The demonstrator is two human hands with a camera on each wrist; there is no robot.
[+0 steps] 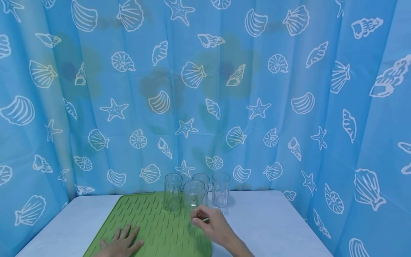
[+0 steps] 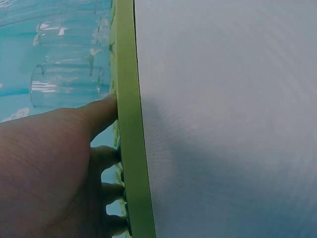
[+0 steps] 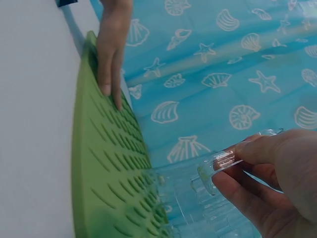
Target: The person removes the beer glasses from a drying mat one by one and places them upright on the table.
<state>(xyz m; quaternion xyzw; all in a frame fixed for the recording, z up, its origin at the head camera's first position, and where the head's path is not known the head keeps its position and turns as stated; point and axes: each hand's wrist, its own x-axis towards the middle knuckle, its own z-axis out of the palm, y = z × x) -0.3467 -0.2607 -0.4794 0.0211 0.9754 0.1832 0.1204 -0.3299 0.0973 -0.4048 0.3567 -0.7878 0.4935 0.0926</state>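
Observation:
My right hand (image 1: 213,225) grips the handle of a clear glass mug (image 1: 194,191), thumb and fingers curled around the handle in the right wrist view. This mug overlaps the right part of a green ridged mat (image 1: 157,225). Another clear glass (image 1: 172,192) stands just left of it, on the mat's far part. Behind and to the right are two more clear glasses (image 1: 221,189), close to the held one. Fingers spread, my left hand (image 1: 120,244) rests on the mat's left part. In the left wrist view its fingertips touch the mat's surface.
A white-covered table (image 1: 273,221) carries the mat and glasses. Blue curtains (image 1: 205,89) printed with white shells and starfish hang behind the table and along both sides. The back glasses stand close to the curtain.

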